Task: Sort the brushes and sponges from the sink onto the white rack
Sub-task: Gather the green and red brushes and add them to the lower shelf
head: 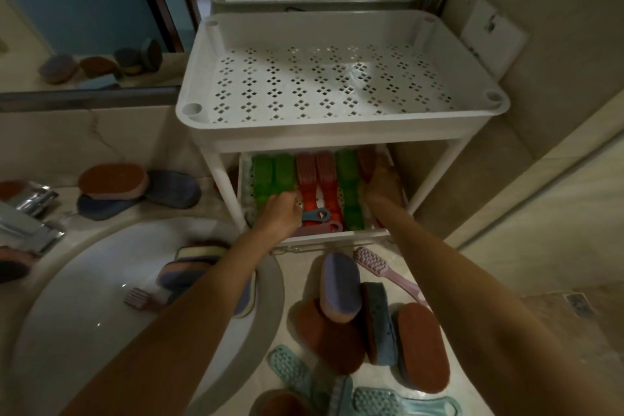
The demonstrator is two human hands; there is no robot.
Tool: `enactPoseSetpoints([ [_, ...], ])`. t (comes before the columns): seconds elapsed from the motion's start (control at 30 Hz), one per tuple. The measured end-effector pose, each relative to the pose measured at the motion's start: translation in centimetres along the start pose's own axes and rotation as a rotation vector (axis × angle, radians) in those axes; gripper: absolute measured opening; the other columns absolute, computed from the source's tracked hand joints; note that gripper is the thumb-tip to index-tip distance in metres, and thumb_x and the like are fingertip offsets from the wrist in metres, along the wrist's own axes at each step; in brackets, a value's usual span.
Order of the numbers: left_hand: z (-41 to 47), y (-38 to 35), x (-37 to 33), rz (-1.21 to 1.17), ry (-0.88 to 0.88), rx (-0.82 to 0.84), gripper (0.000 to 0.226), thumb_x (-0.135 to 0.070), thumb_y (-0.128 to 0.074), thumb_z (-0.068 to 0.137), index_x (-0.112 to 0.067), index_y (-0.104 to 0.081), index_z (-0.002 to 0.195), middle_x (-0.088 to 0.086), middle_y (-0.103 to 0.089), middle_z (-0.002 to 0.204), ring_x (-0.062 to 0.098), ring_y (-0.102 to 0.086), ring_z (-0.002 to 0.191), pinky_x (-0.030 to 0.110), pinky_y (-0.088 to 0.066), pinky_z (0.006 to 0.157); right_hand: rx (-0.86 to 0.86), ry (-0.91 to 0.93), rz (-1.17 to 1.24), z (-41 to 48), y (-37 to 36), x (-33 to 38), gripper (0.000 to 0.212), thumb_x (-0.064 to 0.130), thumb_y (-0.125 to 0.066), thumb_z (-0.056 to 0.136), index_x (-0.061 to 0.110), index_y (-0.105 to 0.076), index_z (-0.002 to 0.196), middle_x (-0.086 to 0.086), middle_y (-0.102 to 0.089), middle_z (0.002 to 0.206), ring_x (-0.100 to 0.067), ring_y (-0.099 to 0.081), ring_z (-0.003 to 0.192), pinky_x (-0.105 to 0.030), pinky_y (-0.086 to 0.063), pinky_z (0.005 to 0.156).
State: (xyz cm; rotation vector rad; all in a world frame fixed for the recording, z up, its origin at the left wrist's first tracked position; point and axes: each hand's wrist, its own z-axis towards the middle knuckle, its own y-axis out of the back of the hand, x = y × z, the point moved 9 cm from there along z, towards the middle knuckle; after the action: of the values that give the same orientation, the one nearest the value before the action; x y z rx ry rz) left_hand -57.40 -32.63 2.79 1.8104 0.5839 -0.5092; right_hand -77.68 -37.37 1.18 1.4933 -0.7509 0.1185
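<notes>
The white rack (341,132) stands on the counter behind the sink (84,297); its perforated top tray holds nothing. On its lower shelf lie green brushes (273,176) and orange brushes (317,179) side by side. My left hand (282,213) reaches onto that shelf at its front left, fingers curled over the brushes; whether it grips one is hidden. My right hand (383,184) rests on the brushes at the shelf's right side. In the sink lie sponges (189,267) and a pink brush (140,297).
Sponges (341,287) in purple, brown and blue are piled on the counter in front of the rack, with a pink brush (374,263) and teal brushes (293,368). More sponges (114,179) lie behind the sink beside the chrome tap (27,213). A mirror is behind.
</notes>
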Motion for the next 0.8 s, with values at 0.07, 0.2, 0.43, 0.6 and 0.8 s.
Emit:
enactPoseSetpoints([
  [0.07,-0.2,-0.2,0.0,-0.01,0.003,0.009,0.034,-0.005,-0.034,0.097,-0.001,-0.059,0.119,0.023,-0.06,0.121,0.034,-0.059,0.107,0.031,-0.045,0.083,-0.004,0.005,-0.073,0.0,-0.2,-0.2,0.039,0.013,-0.034,0.099,0.005,-0.035,0.137,-0.02,-0.049,0.134,-0.033,-0.05,0.122,-0.039,-0.043,0.098],
  [0.2,-0.5,-0.3,0.1,-0.032,-0.002,0.007,0.033,-0.005,-0.034,0.098,-0.001,-0.059,0.118,0.021,-0.058,0.125,0.033,-0.055,0.113,0.032,-0.045,0.089,0.042,0.013,-0.163,-0.3,-0.7,-0.4,0.042,0.011,-0.036,0.098,0.003,-0.033,0.139,-0.019,-0.046,0.138,-0.032,-0.047,0.126,-0.039,-0.041,0.102],
  [0.43,-1.6,0.7,0.1,-0.06,-0.019,-0.039,0.035,0.001,-0.035,0.097,-0.002,-0.054,0.126,0.018,-0.055,0.132,0.03,-0.052,0.121,0.031,-0.041,0.097,0.145,0.014,-0.183,-1.8,-0.7,-0.6,0.048,0.022,-0.039,0.097,0.006,-0.031,0.142,-0.02,-0.049,0.136,-0.035,-0.05,0.122,-0.043,-0.043,0.101],
  [0.6,-4.0,1.6,0.7,-0.091,-0.085,-0.043,0.033,-0.004,-0.033,0.098,0.0,-0.056,0.122,0.018,-0.057,0.128,0.031,-0.053,0.119,0.033,-0.041,0.098,-0.001,0.146,-0.125,-6.5,1.7,1.4,0.04,0.009,-0.047,0.091,-0.003,-0.046,0.129,-0.026,-0.05,0.129,-0.042,-0.048,0.119,-0.044,-0.041,0.097],
  [0.8,-8.6,2.8,4.9,-0.154,-0.064,-0.097,0.027,-0.006,-0.041,0.095,0.0,-0.062,0.111,0.02,-0.065,0.114,0.032,-0.059,0.109,0.039,-0.047,0.095,-0.111,0.405,0.202,-17.9,1.5,4.9,0.028,0.003,-0.052,0.083,-0.002,-0.057,0.11,-0.024,-0.055,0.113,-0.037,-0.054,0.101,-0.035,-0.041,0.081],
])
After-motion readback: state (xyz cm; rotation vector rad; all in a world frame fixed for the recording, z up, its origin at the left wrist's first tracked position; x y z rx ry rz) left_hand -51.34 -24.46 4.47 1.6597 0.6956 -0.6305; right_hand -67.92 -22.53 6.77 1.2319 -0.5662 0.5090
